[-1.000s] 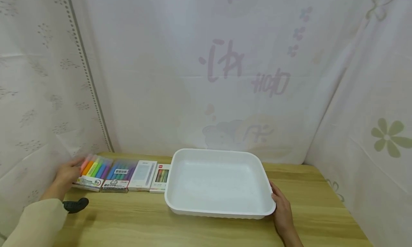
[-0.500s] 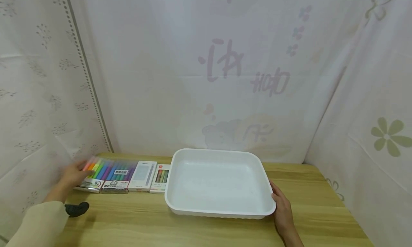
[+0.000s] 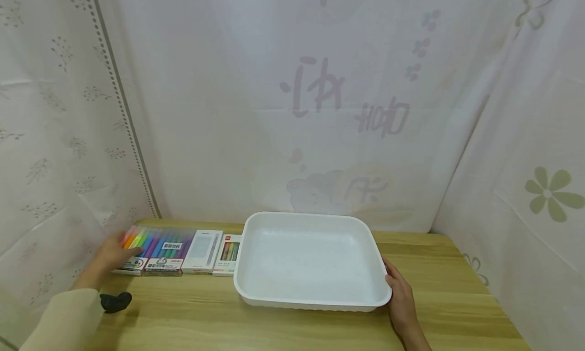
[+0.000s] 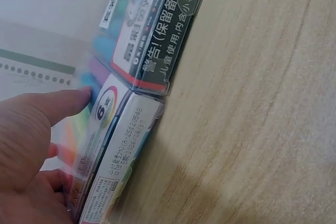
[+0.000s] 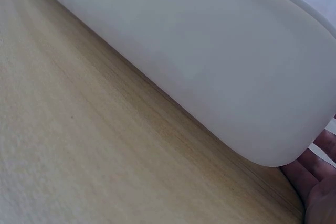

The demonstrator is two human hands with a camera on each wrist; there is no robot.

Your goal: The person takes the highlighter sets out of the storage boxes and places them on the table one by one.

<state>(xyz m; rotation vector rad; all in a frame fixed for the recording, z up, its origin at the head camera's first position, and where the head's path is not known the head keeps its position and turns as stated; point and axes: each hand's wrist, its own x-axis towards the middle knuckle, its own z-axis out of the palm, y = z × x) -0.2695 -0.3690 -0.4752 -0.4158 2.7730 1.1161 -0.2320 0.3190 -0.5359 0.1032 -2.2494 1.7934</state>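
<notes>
At the left end of a row, my left hand (image 3: 108, 255) holds a clear pack of highlighters (image 4: 97, 121) with several coloured pens. In the left wrist view its thumb lies on the pack's upper face and its fingers are at the far side. A second highlighter pack (image 3: 166, 254) stands directly beside it. My right hand (image 3: 402, 300) rests against the right side of a large white tray (image 3: 311, 306), with its fingers along the outer wall. In the right wrist view the tray's corner (image 5: 273, 145) partly hides those fingers.
Right of the highlighter packs lie a white box (image 3: 202, 252) and a smaller box with a coloured window (image 3: 227, 254), which reaches the tray's left edge. All stand on a wooden table (image 3: 192, 310). Printed curtains (image 3: 219, 112) hang at the back and sides.
My left hand has moved right and slightly nearer, its thumb passing over the highlighter pack. The pack has shifted slightly right towards its neighbour. My right hand and the tray have stayed put.
</notes>
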